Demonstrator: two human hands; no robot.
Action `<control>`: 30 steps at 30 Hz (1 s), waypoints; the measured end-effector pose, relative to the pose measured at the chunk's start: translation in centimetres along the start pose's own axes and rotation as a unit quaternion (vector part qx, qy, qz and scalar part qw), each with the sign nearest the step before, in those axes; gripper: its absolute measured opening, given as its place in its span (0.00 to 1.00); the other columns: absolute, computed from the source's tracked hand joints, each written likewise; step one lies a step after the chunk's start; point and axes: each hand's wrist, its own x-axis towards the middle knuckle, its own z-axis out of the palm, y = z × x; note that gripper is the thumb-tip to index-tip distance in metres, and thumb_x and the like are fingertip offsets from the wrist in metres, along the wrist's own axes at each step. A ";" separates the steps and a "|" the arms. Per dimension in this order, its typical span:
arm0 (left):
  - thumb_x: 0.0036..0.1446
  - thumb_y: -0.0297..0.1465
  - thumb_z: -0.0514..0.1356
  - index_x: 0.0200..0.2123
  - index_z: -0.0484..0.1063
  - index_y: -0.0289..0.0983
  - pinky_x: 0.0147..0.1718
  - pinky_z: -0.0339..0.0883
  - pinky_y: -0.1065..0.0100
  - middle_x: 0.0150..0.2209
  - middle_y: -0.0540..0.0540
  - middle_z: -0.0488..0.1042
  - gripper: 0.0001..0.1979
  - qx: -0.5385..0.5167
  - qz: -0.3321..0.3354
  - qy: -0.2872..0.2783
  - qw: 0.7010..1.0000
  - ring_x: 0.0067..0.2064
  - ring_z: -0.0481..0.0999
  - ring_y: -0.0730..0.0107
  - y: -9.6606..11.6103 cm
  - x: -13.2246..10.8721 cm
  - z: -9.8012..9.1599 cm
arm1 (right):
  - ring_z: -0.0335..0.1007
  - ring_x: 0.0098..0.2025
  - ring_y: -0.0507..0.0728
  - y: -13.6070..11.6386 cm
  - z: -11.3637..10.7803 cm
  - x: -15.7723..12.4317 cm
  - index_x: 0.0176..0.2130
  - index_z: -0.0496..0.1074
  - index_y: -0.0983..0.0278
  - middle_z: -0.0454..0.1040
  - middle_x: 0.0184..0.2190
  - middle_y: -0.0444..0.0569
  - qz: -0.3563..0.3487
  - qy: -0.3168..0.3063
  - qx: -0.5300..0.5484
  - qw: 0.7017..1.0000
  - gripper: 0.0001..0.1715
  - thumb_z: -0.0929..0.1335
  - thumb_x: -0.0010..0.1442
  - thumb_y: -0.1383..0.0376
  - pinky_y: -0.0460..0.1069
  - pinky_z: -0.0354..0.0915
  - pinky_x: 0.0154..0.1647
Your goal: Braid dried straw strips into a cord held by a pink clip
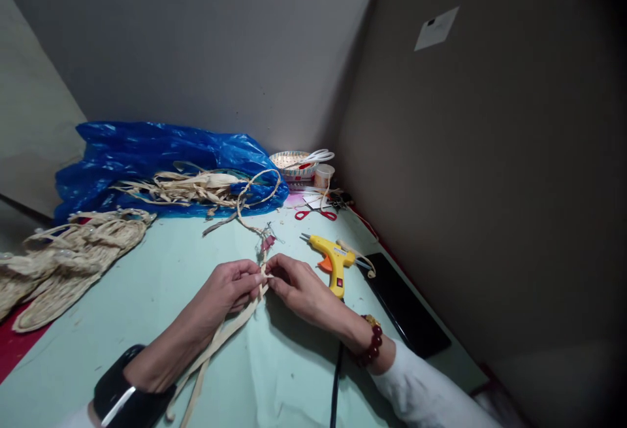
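Observation:
Pale dried-fibre strips [230, 330] run from the table's near side up to my fingers. Beyond my hands they become a thin braid [243, 209] that curls into a loop at the back. A small dark pink clip [268, 243] sits on the braid just past my fingertips. My left hand [235, 287] pinches the strips where they meet the braid. Facing it, my right hand [294, 284] is closed on the same strips, thumb against forefinger. The fingertips nearly touch and hide part of the strips.
A yellow glue gun [336, 258] lies right of my hands, beside a black flat panel [401, 304]. Red-handled scissors [316, 215] lie behind. A blue plastic bag [161, 147] with loose fibre, a woven basket [289, 161] and woven soles [83, 264] stand around the pale green tabletop [181, 245].

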 end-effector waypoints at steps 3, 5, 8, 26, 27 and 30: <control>0.52 0.37 0.59 0.27 0.65 0.34 0.19 0.36 0.73 0.20 0.57 0.62 0.11 0.020 0.008 0.008 1.000 0.19 0.49 0.83 0.1 0.1 0.1 | 0.67 0.35 0.52 0.0 -0.1 0.2 0.37 0.66 0.65 0.72 0.32 0.45 0.021 0.002 0.076 0.997 0.09 0.60 0.57 0.73 0.45 0.60 0.36; 0.52 0.37 0.59 0.26 0.65 0.35 0.19 0.38 0.73 0.19 0.56 0.63 0.11 0.040 0.014 0.014 0.999 0.19 0.49 0.82 0.1 0.2 0.1 | 0.68 0.31 0.51 -0.2 -0.2 0.2 0.35 0.65 0.65 0.71 0.28 0.44 0.052 -0.005 0.131 0.990 0.08 0.60 0.56 0.73 0.44 0.61 0.33; 0.50 0.36 0.59 0.26 0.66 0.35 0.20 0.43 0.73 0.19 0.55 0.66 0.10 0.087 0.035 0.030 0.995 0.19 0.54 0.80 0.2 0.2 0.2 | 0.62 0.23 0.49 -0.4 -0.4 0.3 0.35 0.67 0.65 0.66 0.22 0.41 0.111 -0.011 0.152 0.982 0.06 0.61 0.57 0.69 0.42 0.57 0.25; 0.55 0.37 0.53 0.26 0.67 0.40 0.27 0.56 0.69 0.20 0.51 0.75 0.10 0.291 0.063 0.151 0.943 0.25 0.70 0.66 0.9 -1.4 1.8 | 0.67 0.26 0.52 0.2 1.3 0.6 0.33 0.81 0.70 0.78 0.26 0.51 0.124 0.119 0.200 0.965 0.14 0.69 0.51 0.63 0.44 0.59 0.27; 0.55 0.38 0.53 0.25 0.67 0.40 0.27 0.56 0.69 0.20 0.51 0.74 0.11 0.284 0.061 0.151 0.945 0.25 0.70 0.66 0.9 -1.4 1.8 | 0.66 0.26 0.51 0.3 1.4 0.7 0.33 0.81 0.71 0.78 0.26 0.51 0.132 0.122 0.222 0.958 0.14 0.70 0.50 0.63 0.44 0.59 0.27; 0.56 0.40 0.53 0.24 0.66 0.40 0.26 0.56 0.70 0.19 0.51 0.73 0.13 0.277 0.064 0.144 0.948 0.25 0.68 0.67 0.9 -1.7 1.6 | 0.66 0.25 0.51 0.3 1.4 0.7 0.32 0.80 0.70 0.77 0.24 0.50 0.144 0.114 0.240 0.953 0.14 0.70 0.50 0.63 0.44 0.58 0.25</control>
